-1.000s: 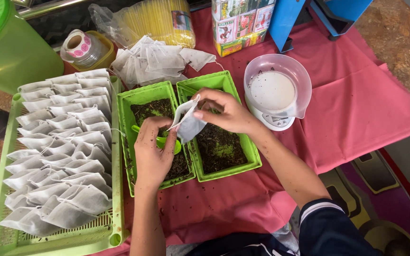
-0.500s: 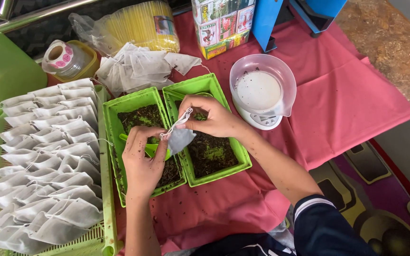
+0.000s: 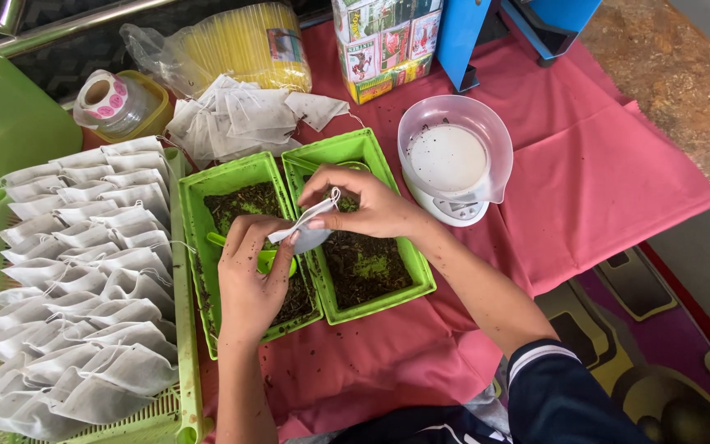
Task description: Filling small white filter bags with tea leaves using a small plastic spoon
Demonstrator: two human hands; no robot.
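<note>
Head view: both hands meet over the two green tubs of loose dark tea leaves near the front edge of the red-clothed table. The left hand (image 3: 250, 275) pinches one end of a small white filter bag (image 3: 306, 233), its fingers also curled round a green scoop (image 3: 266, 257) over the left tub (image 3: 195, 215). The right hand (image 3: 367, 205) has thumb and fingers clamped on the bag's other end, above the right tub (image 3: 388, 296). A green tray (image 3: 181, 386) of filled bags lies at the left edge; a white scale bowl (image 3: 452, 152) stands just right of the tubs.

Bag rack (image 3: 176, 271) left of two trays (image 3: 232, 171) (scale (image 3: 454, 156) right).
</note>
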